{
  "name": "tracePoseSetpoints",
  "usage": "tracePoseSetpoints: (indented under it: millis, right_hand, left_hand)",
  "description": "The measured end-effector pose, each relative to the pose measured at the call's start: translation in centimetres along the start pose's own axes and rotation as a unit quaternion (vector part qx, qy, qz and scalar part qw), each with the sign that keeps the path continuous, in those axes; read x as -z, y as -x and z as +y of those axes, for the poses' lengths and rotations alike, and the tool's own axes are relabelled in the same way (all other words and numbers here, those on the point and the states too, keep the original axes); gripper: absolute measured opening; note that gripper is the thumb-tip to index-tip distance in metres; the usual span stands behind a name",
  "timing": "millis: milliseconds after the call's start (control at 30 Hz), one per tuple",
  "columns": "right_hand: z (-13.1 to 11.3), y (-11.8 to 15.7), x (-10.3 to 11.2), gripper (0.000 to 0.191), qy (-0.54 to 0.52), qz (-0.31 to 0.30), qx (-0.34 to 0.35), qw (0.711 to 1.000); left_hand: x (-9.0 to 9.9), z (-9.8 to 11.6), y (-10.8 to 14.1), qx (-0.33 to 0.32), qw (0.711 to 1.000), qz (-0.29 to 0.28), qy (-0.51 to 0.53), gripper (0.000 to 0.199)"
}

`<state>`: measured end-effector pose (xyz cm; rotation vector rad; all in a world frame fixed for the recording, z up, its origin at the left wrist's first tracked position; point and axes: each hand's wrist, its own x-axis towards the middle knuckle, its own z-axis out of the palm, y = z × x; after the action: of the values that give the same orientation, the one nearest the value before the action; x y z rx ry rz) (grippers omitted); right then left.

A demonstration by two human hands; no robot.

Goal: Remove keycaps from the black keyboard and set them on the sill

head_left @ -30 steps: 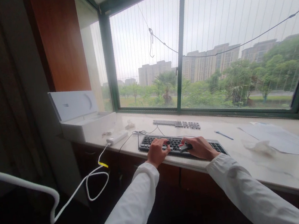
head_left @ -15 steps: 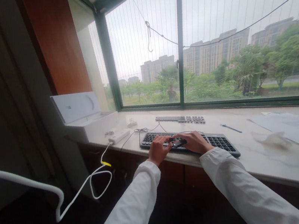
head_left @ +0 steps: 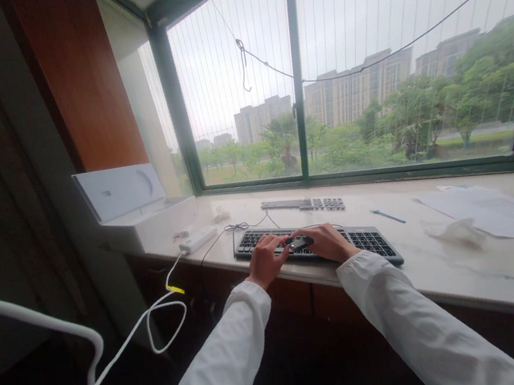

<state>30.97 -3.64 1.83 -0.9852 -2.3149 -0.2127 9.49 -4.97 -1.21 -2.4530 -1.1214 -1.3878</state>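
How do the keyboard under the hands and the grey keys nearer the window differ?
The keyboard has a dark frame; the grey keys show none. The keyboard lies near the front edge of the counter, the grey keys farther back. The left hand and right hand are over the keyboard; neither touches the grey keys. Both things lie on the counter.

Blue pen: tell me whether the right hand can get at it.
Probably yes: only the low keyboard lies between the right hand and the pen, though that hand seems to hold a black piece.
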Motion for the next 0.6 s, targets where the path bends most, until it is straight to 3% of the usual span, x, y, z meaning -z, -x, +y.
tracePoseSetpoints:
  millis: [367,600]
  right_hand:
    - [0.3,0.1,0.0,0.044,-0.031,0.010,0.006,0.999]
    - [1.3,0.5,0.1,0.040,-0.002,0.052,-0.026,0.998]
  left_hand:
    - [0.1,0.1,0.0,0.004,1.000,-0.003,0.021,0.022]
    - [0.0,0.2,0.0,0.021,1.000,0.006,0.017,0.020]
